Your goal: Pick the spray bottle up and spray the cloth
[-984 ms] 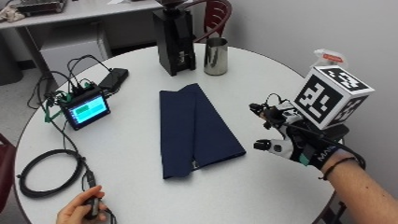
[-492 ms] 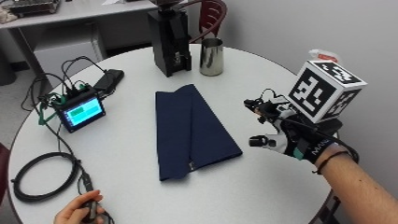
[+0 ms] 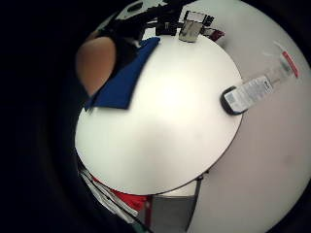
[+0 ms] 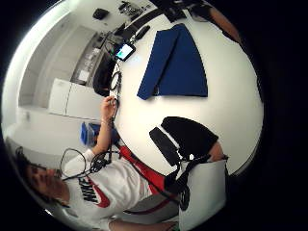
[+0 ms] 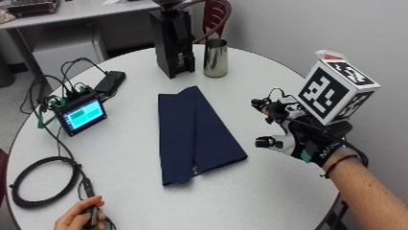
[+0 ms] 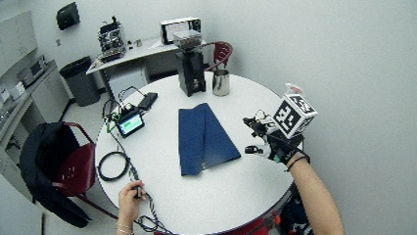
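While the blue cloth (image 5: 198,134) already lies folded and flat in the middle of the round white table (image 5: 127,187), the job has not really begun. The spray bottle (image 3: 248,92) is at the edge of the table, on the side by the wall, and nobody is touching it. From the outside view only its white and red top peeks out behind the hand, so most of it is hidden there. The little finger side palm view shows it better: a clear bottle with a dark bottom and a label. I cannot tell for sure if it stands up or leans. The right hand (image 5: 300,141), in its black glove, hangs over the table between the cloth and the bottle. It holds nothing, and one finger at the edge of the palm view looks straight, so the hand seems relaxed and open. The bottle is near the hand but not touching it. The bare left hand (image 5: 80,218) sits at the near edge of the table, curled around a small dark thing by a black cable (image 5: 38,184). I think every step is still to do: reach the bottle, pick it up, point it at the cloth and squeeze. The cloth shows no wet marks.
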